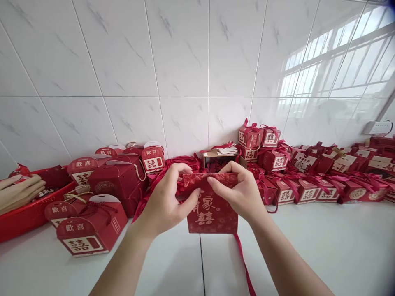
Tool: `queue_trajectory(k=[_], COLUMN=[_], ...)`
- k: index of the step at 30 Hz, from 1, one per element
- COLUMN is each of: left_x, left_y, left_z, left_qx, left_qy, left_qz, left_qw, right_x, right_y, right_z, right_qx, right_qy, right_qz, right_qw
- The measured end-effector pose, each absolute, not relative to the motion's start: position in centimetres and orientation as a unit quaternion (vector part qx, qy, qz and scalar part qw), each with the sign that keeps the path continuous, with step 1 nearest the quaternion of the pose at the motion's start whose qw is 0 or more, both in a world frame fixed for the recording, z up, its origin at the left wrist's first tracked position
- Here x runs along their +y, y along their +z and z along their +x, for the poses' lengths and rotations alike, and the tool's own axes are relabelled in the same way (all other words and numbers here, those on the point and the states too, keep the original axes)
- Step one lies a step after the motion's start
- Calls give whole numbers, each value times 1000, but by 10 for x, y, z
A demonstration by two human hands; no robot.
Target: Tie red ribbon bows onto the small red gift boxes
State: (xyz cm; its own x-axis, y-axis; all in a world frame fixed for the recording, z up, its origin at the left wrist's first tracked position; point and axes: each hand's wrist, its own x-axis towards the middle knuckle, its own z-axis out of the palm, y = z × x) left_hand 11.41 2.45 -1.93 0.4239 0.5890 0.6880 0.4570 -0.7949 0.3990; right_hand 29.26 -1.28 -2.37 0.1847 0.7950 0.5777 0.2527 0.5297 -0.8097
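Between my two hands is a red gift box with pale characters on its front, held upright above the white tabletop. My left hand grips its upper left side, thumb against the front and fingers behind. On the upper right, my right hand has its thumb pressed on the top flap, with the fingers behind the box. A red ribbon hangs from the box's lower right down toward the near edge of the view. The back of the box and its inside are hidden from me.
Finished-looking red boxes with handles stand at left, beside a red plastic basket holding packets. Behind my hands lie loose red ribbons and an open carton. Several ribboned boxes line the tiled wall at right.
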Motion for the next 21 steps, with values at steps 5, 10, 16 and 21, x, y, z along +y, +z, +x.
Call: queue_trajectory(k=[5, 10, 16, 21], left_x=[28, 24, 22, 18], left_y=[-10, 2, 7, 4], left_z=[101, 91, 89, 93], left_qx=[406, 382, 274, 261], left_qy=[335, 426, 640, 602], left_qz=[840, 809, 626, 635], left_qw=[130, 136, 353, 408], right_x=[-10, -1, -4, -12], right_y=[-25, -29, -35, -35], right_z=[295, 299, 290, 283], right_qx=[-545, -558, -696, -781], right_qy=[190, 204, 321, 212], right_qz=[-455, -449, -344, -276], right_qw=[678, 668, 542, 519])
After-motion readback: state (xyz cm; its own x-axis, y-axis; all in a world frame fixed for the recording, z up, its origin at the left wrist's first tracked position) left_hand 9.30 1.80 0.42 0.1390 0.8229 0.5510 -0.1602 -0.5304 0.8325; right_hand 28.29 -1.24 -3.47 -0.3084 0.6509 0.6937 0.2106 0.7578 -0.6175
